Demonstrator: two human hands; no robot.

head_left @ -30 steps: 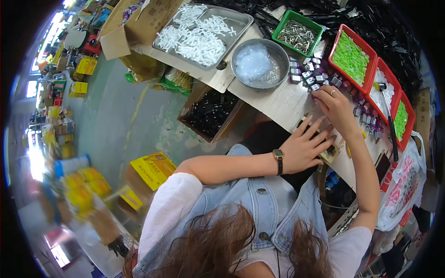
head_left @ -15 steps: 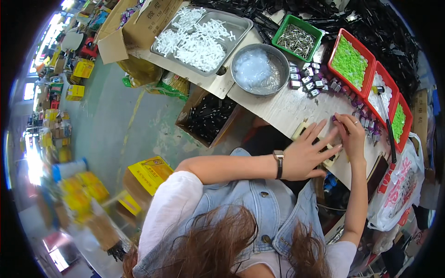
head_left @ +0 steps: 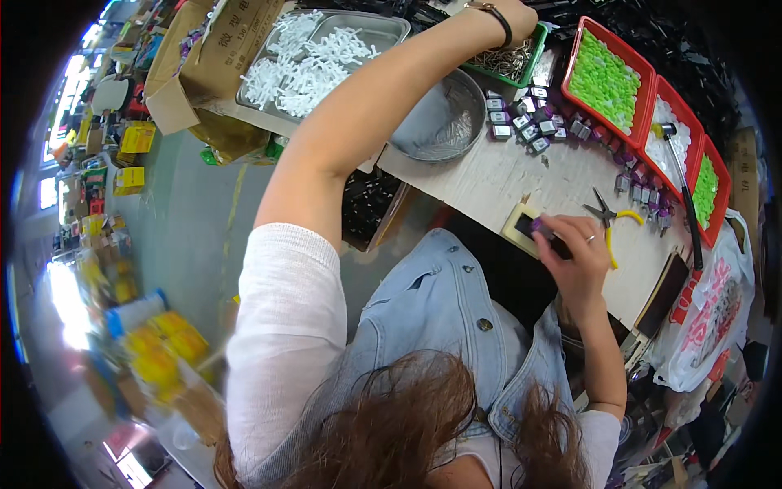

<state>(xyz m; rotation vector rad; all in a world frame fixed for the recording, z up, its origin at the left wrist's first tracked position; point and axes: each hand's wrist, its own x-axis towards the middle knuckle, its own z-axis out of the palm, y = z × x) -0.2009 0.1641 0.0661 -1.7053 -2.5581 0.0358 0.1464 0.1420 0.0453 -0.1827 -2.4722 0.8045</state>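
Note:
My left arm stretches far forward across the table. My left hand (head_left: 515, 15) is at the far edge of a green tray (head_left: 538, 55) of small metal pieces (head_left: 503, 60), and its fingers do not show clearly. My right hand (head_left: 582, 248) pinches a small motor with a purple end (head_left: 538, 226) between thumb and fingers. It is over a cream-coloured block (head_left: 518, 231) with a dark recess, at the table's near edge. Yellow-handled pliers (head_left: 607, 215) lie just beyond that hand.
Small motors (head_left: 521, 122) lie in rows before red trays of green pieces (head_left: 603, 81) and white pieces. A round metal bowl (head_left: 476, 122) and a metal tray (head_left: 391, 28) of white parts stand left. A black-handled tool (head_left: 689, 212) leans on the red trays; a plastic bag (head_left: 709, 301) hangs right.
My left hand has left my right hand's side and gone forward to the green tray. My right hand has come nearer with the motor, to the cream block. The pliers now show.

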